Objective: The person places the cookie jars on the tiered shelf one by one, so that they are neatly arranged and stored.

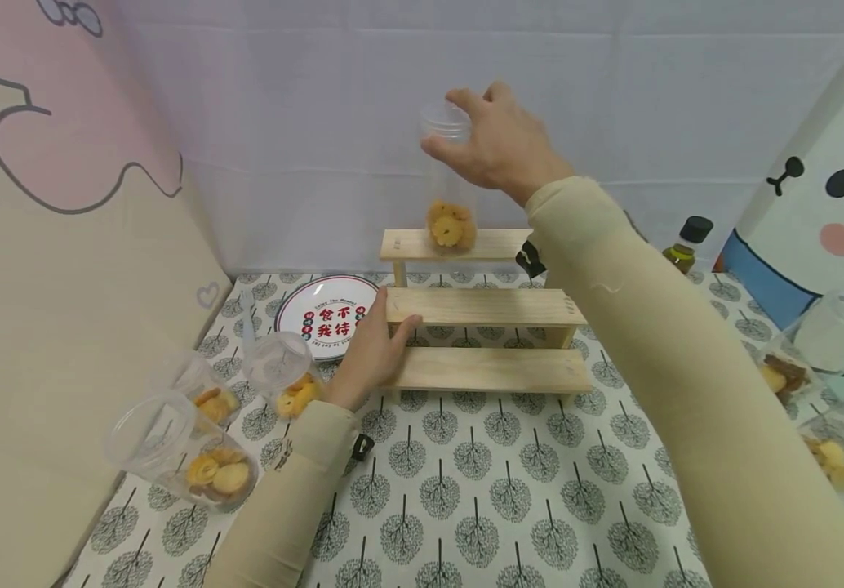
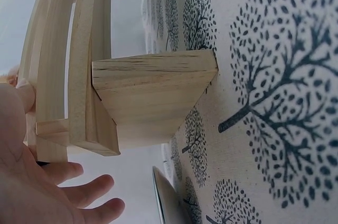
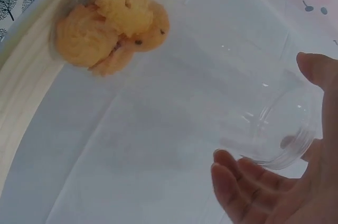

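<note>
A clear plastic jar with cookies in its bottom stands upright on the top board of a three-step wooden rack. My right hand holds it around the lid, thumb on one side and fingers on the other. Seen from the right wrist, the fingers curl close about the clear lid. My left hand grips the left end of the rack's middle board. In the left wrist view its thumb lies along the board's front, and the other fingers spread past the end.
Several cookie jars stand at the left, beside a white plate with red and black lettering. More jars are at the right edge. Behind my right arm is a black-capped bottle. A tree-print cloth covers the table.
</note>
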Demonstrator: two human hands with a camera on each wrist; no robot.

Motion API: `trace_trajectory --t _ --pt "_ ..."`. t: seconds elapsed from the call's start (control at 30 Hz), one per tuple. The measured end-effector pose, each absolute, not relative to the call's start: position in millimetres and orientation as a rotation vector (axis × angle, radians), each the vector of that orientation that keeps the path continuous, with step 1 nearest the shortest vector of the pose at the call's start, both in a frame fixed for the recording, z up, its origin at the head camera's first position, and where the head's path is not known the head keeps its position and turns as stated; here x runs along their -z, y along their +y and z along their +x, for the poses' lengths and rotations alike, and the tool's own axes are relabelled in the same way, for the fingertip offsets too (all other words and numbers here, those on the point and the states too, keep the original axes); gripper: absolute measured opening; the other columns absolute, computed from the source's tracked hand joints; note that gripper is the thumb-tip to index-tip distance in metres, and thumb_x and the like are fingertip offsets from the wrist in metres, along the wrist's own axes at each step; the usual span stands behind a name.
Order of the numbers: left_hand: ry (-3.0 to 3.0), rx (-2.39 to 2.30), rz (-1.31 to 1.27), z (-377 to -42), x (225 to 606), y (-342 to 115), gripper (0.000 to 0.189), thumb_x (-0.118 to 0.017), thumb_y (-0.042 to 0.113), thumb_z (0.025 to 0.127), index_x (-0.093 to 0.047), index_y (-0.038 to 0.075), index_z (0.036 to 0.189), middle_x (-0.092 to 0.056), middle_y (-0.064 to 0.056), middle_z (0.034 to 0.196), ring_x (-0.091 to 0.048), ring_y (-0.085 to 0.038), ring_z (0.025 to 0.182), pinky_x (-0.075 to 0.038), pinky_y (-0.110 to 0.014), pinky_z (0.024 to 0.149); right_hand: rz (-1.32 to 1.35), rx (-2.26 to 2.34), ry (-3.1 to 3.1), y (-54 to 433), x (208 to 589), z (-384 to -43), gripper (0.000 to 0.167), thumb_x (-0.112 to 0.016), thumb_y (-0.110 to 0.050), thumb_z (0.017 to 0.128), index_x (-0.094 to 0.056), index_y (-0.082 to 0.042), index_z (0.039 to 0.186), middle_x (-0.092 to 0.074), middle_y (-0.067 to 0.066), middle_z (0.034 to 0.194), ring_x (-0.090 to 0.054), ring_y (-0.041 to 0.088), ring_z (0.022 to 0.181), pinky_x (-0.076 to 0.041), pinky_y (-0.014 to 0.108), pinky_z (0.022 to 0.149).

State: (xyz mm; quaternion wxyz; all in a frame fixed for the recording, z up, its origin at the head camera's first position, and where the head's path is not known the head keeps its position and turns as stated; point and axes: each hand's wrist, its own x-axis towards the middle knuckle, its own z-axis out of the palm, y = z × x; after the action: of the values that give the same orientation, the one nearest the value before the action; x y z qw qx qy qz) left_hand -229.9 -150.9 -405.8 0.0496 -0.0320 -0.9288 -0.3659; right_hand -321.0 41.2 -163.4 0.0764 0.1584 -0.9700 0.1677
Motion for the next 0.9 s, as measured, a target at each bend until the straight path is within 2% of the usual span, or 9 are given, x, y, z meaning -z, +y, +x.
trace_trajectory --t 0.13,0.23,0.47,0.6,0.7,0.9 --pt "-2.833 1.123 -0.093 -230.6 406.3 -149.2 0.093 -0.038 0.070 0.096 -0.003 0.014 0.161 -0.026 -0.017 0.162 -0.031 -0.035 0.146 -0.025 -0.050 0.121 0.471 -0.495 -2.905 46.4 164.1 -310.2 0.103 -0.041 -0.083 0.085 0.014 -0.035 0.158 -0.021 0.022 0.160 -0.051 0.046 0.124 -0.046 0.059 0.103" --pt "-2.838 1.131 -0.089 -230.7 406.0 -148.4 0.093 -0.039 0.070 0.095 -0.004 0.015 0.162 -0.027 -0.017 0.162 -0.032 -0.036 0.145 -0.026 -0.050 0.120 0.472 -0.502 -2.900 57.3 165.7 -296.4 0.105 -0.040 -0.083 0.084 0.019 -0.034 0.157 -0.018 0.024 0.162 -0.048 0.049 0.127 -0.045 0.061 0.103" --pt "-2.842 1.143 -0.092 -233.9 405.9 -146.4 0.094 -0.040 0.070 0.095 -0.003 0.014 0.161 -0.028 -0.018 0.161 -0.034 -0.037 0.144 -0.028 -0.052 0.119 0.451 -0.495 -2.905 115.7 180.8 -258.0 0.101 -0.042 -0.079 0.088 0.009 -0.031 0.160 -0.015 0.027 0.162 -0.035 0.056 0.136 -0.034 0.072 0.105" --pt "-2.847 1.146 -0.071 -234.9 407.2 -147.2 0.094 -0.039 0.072 0.094 -0.002 0.016 0.162 -0.027 -0.018 0.161 -0.034 -0.038 0.144 -0.028 -0.054 0.119 0.381 -0.448 -2.941 162.8 201.0 -237.6 0.099 -0.040 -0.078 0.090 0.006 -0.027 0.161 -0.017 0.031 0.160 -0.040 0.058 0.128 -0.040 0.075 0.092" --pt "-2.854 1.130 -0.045 -236.3 407.4 -148.5 0.095 -0.037 0.074 0.093 -0.002 0.018 0.162 -0.026 -0.018 0.162 -0.034 -0.039 0.144 -0.028 -0.055 0.118 0.281 -0.444 -2.968 195.8 216.0 -221.7 0.098 -0.041 -0.076 0.091 0.004 -0.026 0.161 -0.023 0.035 0.155 -0.047 0.057 0.118 -0.044 0.073 0.078" --pt "-2.859 1.112 -0.043 -239.9 406.2 -153.7 0.097 -0.035 0.076 0.092 -0.001 0.018 0.162 -0.028 -0.020 0.160 -0.035 -0.041 0.142 -0.030 -0.056 0.117 0.173 -0.385 -2.955 245.1 249.5 -190.6 0.099 -0.050 -0.071 0.091 -0.006 -0.019 0.162 -0.029 0.039 0.148 -0.043 0.057 0.117 -0.040 0.075 0.079"
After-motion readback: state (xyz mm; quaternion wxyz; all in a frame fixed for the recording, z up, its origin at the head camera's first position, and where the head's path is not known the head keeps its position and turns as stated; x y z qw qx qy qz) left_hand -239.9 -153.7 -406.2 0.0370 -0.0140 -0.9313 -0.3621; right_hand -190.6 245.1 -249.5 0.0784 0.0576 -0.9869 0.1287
